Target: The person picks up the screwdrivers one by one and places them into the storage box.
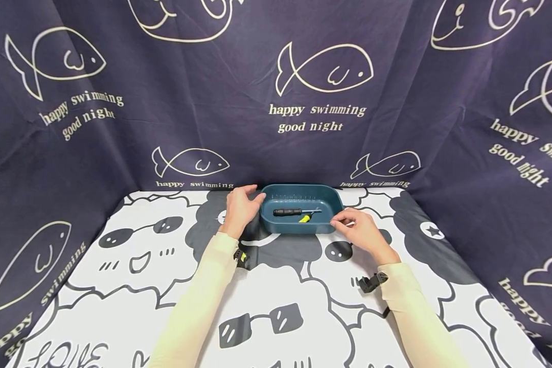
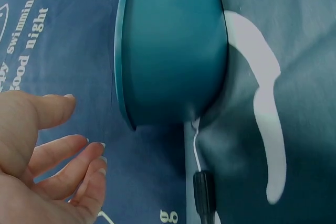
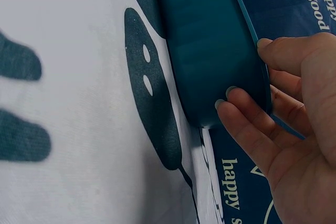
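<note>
Beyond my left hand (image 1: 242,208) and right hand (image 1: 361,230), the dark blue curtain (image 1: 294,158) says "happy swimming" and "good night" in pale letters (image 1: 317,110). The same words repeat on the curtain out to either side of my hands. Some lettering (image 1: 71,354) on the tablecloth (image 1: 142,327), nearer me than my left hand, I can't read.

We see a teal tub (image 1: 298,228), oblong with rounded corners, standing upright and open-topped on the patterned cloth (image 1: 119,306), its long side running left to right close to the dark backdrop (image 1: 322,158). On its floor we can make out a black-handled screwdriver (image 1: 289,212), lying flat with its shaft pointing right, and just nearer us a small yellow piece (image 1: 305,218).
</note>
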`<state>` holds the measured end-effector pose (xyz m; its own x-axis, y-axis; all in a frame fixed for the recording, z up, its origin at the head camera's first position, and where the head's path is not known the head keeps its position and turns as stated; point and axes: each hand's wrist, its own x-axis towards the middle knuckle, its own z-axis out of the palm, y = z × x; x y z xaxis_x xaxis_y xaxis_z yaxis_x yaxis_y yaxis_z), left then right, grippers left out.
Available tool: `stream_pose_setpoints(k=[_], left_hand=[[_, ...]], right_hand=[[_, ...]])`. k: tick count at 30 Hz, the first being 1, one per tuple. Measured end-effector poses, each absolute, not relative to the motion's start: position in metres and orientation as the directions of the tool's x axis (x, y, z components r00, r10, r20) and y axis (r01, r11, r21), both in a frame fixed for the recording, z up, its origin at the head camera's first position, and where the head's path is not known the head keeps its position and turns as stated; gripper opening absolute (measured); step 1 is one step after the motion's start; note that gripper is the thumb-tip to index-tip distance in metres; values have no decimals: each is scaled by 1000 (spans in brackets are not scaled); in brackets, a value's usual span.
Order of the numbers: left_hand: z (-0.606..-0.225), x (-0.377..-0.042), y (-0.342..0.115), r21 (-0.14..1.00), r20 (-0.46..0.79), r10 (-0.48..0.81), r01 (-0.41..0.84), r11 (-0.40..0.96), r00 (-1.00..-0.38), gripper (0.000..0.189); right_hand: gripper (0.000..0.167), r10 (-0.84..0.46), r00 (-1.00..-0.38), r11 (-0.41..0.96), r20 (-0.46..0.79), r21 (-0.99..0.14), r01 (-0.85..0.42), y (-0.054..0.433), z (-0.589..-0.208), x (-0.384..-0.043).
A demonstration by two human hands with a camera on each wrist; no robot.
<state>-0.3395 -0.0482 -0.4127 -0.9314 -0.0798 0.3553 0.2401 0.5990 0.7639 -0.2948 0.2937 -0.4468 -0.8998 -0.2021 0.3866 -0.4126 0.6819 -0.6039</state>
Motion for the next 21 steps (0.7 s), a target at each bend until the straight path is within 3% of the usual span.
stream_pose_setpoints(k=[21], left_hand=[[-424,-339,-83,742,331,-66,216,635,-941,35]], right_hand=[[4,-204,-898,696,390,-587,-413,294,-445,-294]])
